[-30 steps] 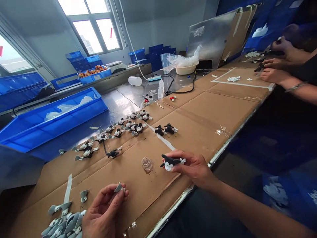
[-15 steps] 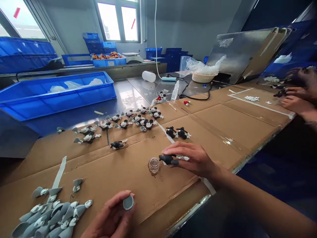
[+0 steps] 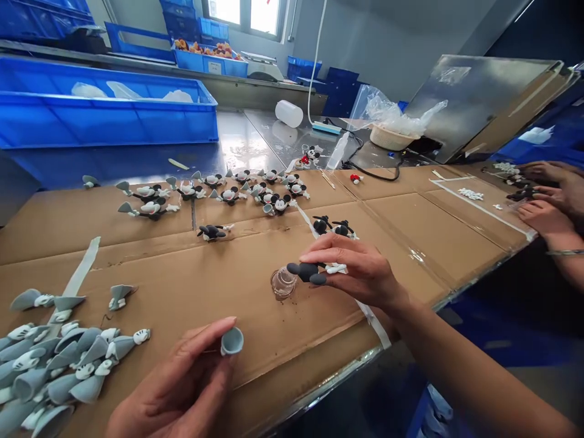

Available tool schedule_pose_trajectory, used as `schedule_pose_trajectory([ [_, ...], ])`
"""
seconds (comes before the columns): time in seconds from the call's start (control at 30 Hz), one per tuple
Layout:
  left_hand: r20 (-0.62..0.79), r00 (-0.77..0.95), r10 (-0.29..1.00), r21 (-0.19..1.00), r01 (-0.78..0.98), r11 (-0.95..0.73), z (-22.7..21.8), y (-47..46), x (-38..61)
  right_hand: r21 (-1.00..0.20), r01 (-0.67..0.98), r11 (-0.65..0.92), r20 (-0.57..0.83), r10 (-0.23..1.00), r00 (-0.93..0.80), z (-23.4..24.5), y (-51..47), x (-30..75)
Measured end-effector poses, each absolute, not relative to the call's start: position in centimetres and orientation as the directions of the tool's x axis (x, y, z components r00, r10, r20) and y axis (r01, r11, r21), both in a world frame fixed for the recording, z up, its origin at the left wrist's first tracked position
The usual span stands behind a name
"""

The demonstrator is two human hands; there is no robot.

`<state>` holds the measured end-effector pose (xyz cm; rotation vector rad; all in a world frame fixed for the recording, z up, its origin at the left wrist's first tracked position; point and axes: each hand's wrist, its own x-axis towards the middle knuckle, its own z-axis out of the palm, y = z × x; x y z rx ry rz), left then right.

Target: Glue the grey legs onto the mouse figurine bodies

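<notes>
The cone (image 3: 232, 341) I'm pinching is matte grey, like the heap (image 3: 50, 371) left of the clear glass jar (image 3: 283, 283), whose white gloves (image 3: 141, 335) show black finger lines. Just above the jar, the figure body (image 3: 305, 272) I'm holding is glossy black. Brown cardboard (image 3: 191, 286) lies around the jar; far beyond it, a bright blue crate (image 3: 104, 125).

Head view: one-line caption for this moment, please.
The left hand holds a grey cone-shaped piece, the right hand a black Mickey Mouse figure by a small glass jar.
</notes>
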<state>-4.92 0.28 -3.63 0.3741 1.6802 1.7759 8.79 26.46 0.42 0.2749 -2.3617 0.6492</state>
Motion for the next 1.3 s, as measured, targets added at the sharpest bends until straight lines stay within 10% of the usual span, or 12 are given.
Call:
schedule_pose_trajectory([
  [0.23,-0.446,-0.671,0.592,0.863,-0.499,0.084,-3.6,0.3,-5.3,-0.449,-0.347,0.823,0.623,0.010,-0.782,0.5,26.4,8.8],
  [0.53,-0.083,-0.856,0.509,0.996,-0.065,0.052,-2.4,0.7,-3.1,-0.438,-0.351,0.828,0.613,-0.010,-0.790,0.4,26.4,8.7],
  [1.3,-0.020,-0.895,0.445,1.000,-0.026,-0.006,-1.9,1.1,-2.4,-0.391,-0.331,0.858,0.581,-0.048,-0.812,0.9,26.1,8.5],
])
